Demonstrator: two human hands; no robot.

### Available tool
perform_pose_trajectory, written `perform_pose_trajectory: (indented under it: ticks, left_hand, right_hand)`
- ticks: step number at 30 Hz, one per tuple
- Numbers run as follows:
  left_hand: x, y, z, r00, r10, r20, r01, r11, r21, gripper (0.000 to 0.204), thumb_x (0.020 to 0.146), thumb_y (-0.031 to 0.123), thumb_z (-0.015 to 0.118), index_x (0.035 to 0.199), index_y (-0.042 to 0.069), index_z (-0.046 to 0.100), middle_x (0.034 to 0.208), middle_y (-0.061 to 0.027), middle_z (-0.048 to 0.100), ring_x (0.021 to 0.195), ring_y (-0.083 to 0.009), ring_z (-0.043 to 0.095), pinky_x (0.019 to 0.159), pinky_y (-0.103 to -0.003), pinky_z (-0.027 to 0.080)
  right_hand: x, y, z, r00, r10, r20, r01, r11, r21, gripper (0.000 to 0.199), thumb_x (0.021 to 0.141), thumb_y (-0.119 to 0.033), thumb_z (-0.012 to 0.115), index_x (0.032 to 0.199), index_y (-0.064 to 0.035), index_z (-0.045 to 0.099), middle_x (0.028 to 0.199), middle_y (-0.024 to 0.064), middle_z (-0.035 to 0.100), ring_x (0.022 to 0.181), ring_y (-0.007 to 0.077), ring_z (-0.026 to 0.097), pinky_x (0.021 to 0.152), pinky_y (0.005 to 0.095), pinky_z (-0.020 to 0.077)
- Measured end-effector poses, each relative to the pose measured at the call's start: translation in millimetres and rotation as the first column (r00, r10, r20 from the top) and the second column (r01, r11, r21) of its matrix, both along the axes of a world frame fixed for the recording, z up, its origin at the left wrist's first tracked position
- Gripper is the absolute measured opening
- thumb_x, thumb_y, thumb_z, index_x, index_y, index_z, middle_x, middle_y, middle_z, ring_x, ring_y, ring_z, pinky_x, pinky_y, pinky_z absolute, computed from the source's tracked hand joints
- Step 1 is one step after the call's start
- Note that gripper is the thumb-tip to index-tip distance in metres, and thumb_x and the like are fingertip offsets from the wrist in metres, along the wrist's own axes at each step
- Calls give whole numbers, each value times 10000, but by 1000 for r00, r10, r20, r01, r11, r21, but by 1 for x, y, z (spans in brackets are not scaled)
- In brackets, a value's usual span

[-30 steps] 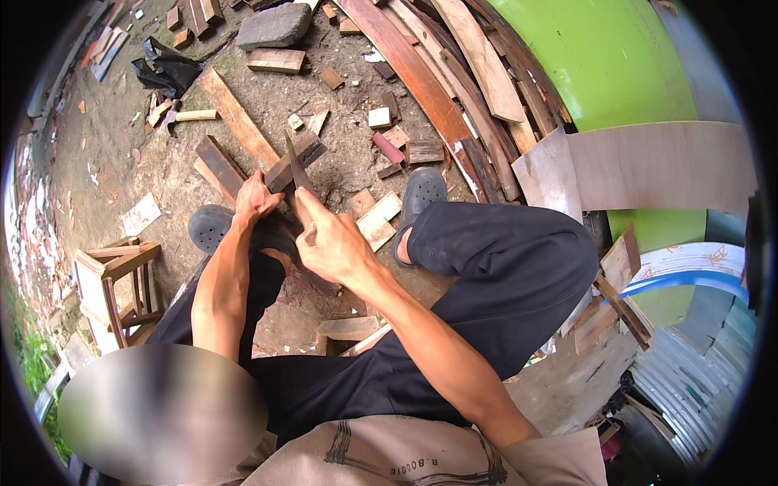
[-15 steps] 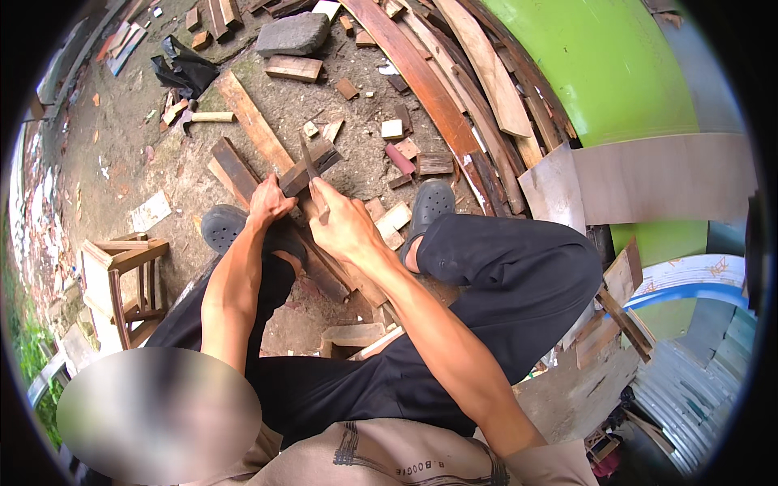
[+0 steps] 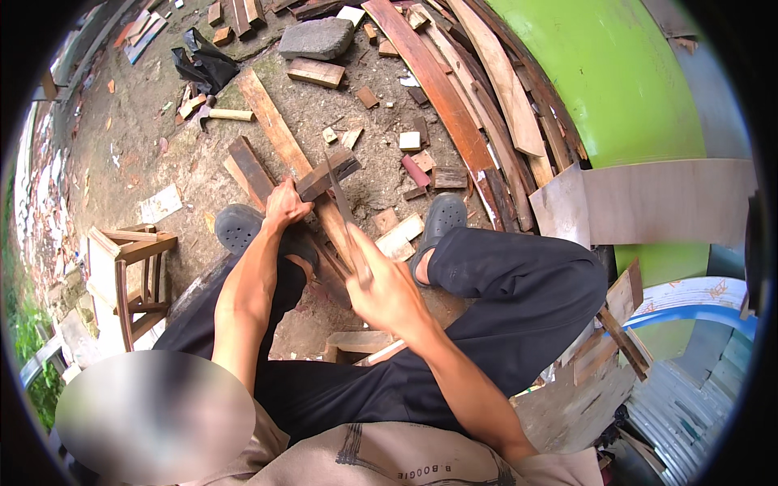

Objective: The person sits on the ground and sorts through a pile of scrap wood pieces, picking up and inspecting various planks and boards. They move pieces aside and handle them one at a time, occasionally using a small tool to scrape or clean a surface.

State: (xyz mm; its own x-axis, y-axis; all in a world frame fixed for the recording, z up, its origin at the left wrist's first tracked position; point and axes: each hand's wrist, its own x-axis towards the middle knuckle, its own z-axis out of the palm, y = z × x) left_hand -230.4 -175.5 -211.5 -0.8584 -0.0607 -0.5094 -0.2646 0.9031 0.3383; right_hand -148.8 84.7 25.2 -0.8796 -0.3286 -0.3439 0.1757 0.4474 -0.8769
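Observation:
My left hand (image 3: pixel 287 204) is closed round the near end of a short dark wood block (image 3: pixel 316 183), pressing it down crosswise on a long plank (image 3: pixel 275 121). In my right hand (image 3: pixel 387 290) is a handsaw (image 3: pixel 341 198), its narrow blade seen nearly edge-on and its handle mostly hidden by my fingers. The blade's far part lies across the block, just right of my left hand. Another dark board (image 3: pixel 250 171) lies beneath, left of the plank. My feet, in grey clogs (image 3: pixel 240 228), are set on either side of the wood.
A hammer (image 3: pixel 229 115) lies on the dirt ground beside a black plastic bag (image 3: pixel 204 65). Further off are a grey stone block (image 3: pixel 316 39) and scattered offcuts. Long boards (image 3: pixel 438 97) are piled at the right, by a green panel (image 3: pixel 600 81). A small wooden frame (image 3: pixel 130 271) stands at the left.
My right hand has drawn the saw back toward my body, away from the block. My left hand still holds the block. The whole view has shifted slightly.

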Motion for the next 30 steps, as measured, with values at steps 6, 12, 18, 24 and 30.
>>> perform_pose_trajectory:
  ticks: [6, 12, 18, 24, 30]
  left_hand:
    - [-10, 19, -9, 999, -28, -16, 29, 999, 33, 690, 681, 314, 703, 1185, -116, 509, 1104, -313, 642, 1090, -450, 611, 946, -502, 496]
    - [-2, 2, -7, 1000, -11, -27, 12, 1000, 8, 675, 672, 316, 706, 1161, -106, 512, 1114, -312, 641, 1087, -446, 615, 949, -490, 499]
    - [-13, 10, -8, 998, -26, -55, 27, 999, 21, 685, 677, 323, 711, 1173, -105, 510, 1125, -318, 635, 1093, -452, 611, 952, -488, 497]
    - [-1, 7, -1, 1000, -8, -2, 8, 1000, 10, 713, 685, 332, 717, 1207, -105, 503, 1159, -315, 624, 1138, -449, 590, 971, -491, 487]
    - [-5, 14, 2, 1000, -8, -10, 8, 1000, 15, 668, 668, 328, 725, 1154, -84, 524, 1121, -300, 644, 1103, -442, 611, 946, -488, 503]
  right_hand:
    - [-40, -2, -22, 965, -67, 255, 50, 996, 75, 698, 808, -97, 606, 1467, -3, 397, 1169, 316, 626, 989, 457, 658, 881, 470, 539]
    - [16, 8, 20, 995, -34, 98, 36, 999, -21, 686, 824, -99, 599, 1471, -10, 388, 1121, 347, 624, 979, 480, 651, 904, 488, 527]
    - [-50, -16, -49, 991, -93, 91, 92, 996, 22, 669, 817, -120, 607, 1447, -3, 417, 979, 345, 647, 885, 460, 670, 811, 499, 538]
    - [29, 11, 16, 997, -80, 0, 80, 995, -65, 729, 797, -71, 605, 1490, -25, 385, 1037, 341, 640, 816, 436, 695, 762, 450, 555]
    - [-41, -20, -58, 995, -84, -51, 85, 996, 32, 685, 820, -137, 605, 1470, -43, 411, 764, 295, 640, 692, 425, 666, 669, 496, 509]
